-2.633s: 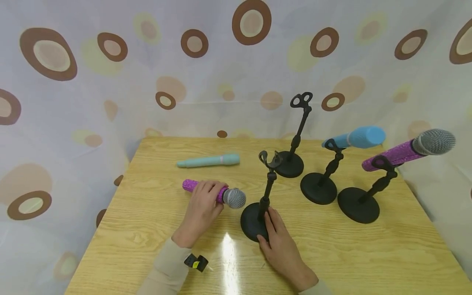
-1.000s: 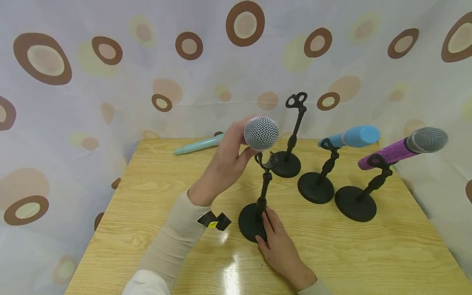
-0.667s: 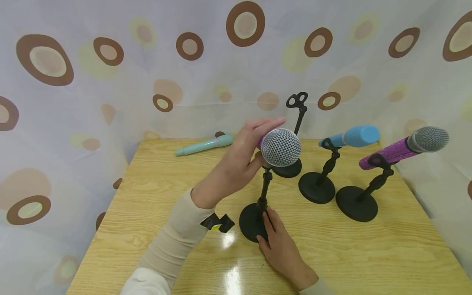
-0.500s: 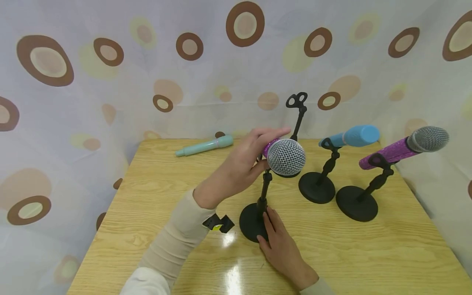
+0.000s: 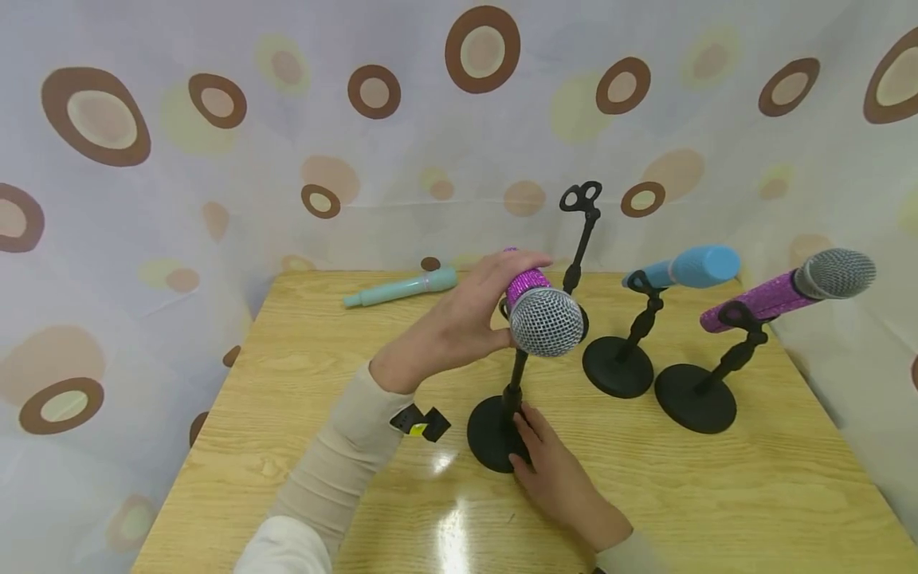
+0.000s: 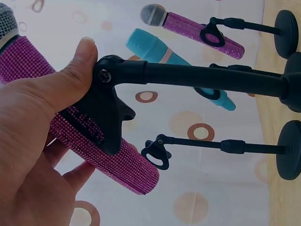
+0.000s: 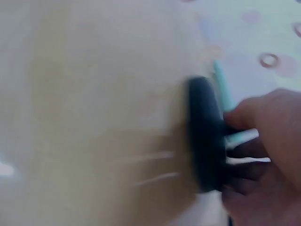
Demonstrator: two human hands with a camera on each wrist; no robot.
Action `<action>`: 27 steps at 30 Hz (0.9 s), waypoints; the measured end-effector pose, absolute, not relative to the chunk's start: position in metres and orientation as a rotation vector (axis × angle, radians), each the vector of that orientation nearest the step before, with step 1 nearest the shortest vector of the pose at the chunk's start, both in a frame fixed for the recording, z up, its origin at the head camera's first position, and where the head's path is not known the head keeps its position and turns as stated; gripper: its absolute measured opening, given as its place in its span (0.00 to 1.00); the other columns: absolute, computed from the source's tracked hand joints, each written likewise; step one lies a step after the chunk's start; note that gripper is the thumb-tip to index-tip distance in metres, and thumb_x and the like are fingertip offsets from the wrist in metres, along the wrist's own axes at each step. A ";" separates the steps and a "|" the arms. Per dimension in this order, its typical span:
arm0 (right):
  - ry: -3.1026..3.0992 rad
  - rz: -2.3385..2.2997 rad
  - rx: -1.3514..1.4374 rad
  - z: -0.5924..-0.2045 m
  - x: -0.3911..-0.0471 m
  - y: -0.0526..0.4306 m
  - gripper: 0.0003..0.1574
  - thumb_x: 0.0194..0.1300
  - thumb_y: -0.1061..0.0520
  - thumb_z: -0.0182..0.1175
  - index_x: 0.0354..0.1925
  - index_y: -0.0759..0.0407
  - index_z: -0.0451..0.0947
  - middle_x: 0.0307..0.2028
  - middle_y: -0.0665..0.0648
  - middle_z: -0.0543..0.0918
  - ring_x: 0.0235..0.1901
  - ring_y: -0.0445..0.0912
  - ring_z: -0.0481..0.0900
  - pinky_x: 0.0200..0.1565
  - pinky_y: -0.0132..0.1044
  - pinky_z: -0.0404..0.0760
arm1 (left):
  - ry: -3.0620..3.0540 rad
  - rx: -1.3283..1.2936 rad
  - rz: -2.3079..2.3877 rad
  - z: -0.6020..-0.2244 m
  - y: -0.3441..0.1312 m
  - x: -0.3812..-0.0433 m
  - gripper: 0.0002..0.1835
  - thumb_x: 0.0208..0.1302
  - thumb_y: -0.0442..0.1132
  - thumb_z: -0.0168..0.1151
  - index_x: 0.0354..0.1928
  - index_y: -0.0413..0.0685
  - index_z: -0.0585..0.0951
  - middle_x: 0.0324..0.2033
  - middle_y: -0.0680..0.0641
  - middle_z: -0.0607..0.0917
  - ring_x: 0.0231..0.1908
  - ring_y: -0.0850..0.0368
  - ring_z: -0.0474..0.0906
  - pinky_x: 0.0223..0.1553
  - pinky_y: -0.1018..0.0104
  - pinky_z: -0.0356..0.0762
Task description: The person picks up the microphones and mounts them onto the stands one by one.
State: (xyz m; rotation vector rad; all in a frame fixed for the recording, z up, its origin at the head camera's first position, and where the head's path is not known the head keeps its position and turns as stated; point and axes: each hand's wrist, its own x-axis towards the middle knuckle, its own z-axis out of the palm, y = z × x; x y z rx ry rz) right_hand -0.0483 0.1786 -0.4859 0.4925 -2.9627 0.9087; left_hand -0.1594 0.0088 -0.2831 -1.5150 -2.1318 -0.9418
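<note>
My left hand (image 5: 459, 319) holds a purple glittery microphone (image 5: 529, 285) with a silver mesh head. In the left wrist view, the microphone's handle (image 6: 127, 165) lies in the black clip (image 6: 110, 117) of a desk stand, the thumb against the clip and the fingers behind the handle. In the head view, the microphone head hides most of that clip. My right hand (image 5: 566, 482) rests at the round base (image 5: 491, 434) of the same stand, fingertips by the post and thumb at the rim. The base (image 7: 204, 136) is blurred in the right wrist view.
On the right, a blue microphone (image 5: 692, 267) and another purple microphone (image 5: 767, 299) sit in their own stands. Behind stands a stand (image 5: 584, 239) with a bare clip. A pale green microphone (image 5: 402, 288) lies at the back of the wooden table (image 5: 287, 414), before a patterned curtain.
My left hand has lifted the purple microphone from the table, carried it right and lowered it into the stand's clip. My right hand, at the base throughout, has just shifted slightly right.
</note>
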 end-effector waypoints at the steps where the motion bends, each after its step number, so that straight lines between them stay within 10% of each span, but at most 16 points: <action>1: -2.981 1.016 0.455 -0.479 -0.053 0.182 0.33 0.64 0.50 0.52 0.63 0.63 0.59 0.65 0.61 0.58 0.63 0.54 0.61 0.56 0.46 0.70 | -2.128 -1.525 -0.940 -0.283 0.009 -0.160 0.43 0.43 0.37 0.71 0.62 0.45 0.60 0.60 0.48 0.66 0.61 0.58 0.58 0.65 0.67 0.53; 14: -2.438 1.770 0.489 -0.323 -0.099 0.199 0.25 0.70 0.49 0.41 0.62 0.52 0.55 0.59 0.51 0.64 0.59 0.46 0.62 0.57 0.46 0.67 | -2.116 -1.507 -0.807 -0.283 0.006 -0.162 0.40 0.44 0.41 0.70 0.60 0.46 0.62 0.60 0.47 0.64 0.62 0.58 0.58 0.64 0.71 0.55; 27: -2.532 1.507 0.682 -0.305 -0.112 0.199 0.32 0.60 0.57 0.57 0.60 0.53 0.57 0.53 0.50 0.67 0.51 0.41 0.67 0.51 0.25 0.69 | -2.137 -1.520 -0.626 -0.276 0.005 -0.168 0.46 0.37 0.58 0.65 0.60 0.46 0.63 0.56 0.49 0.69 0.60 0.58 0.61 0.65 0.70 0.52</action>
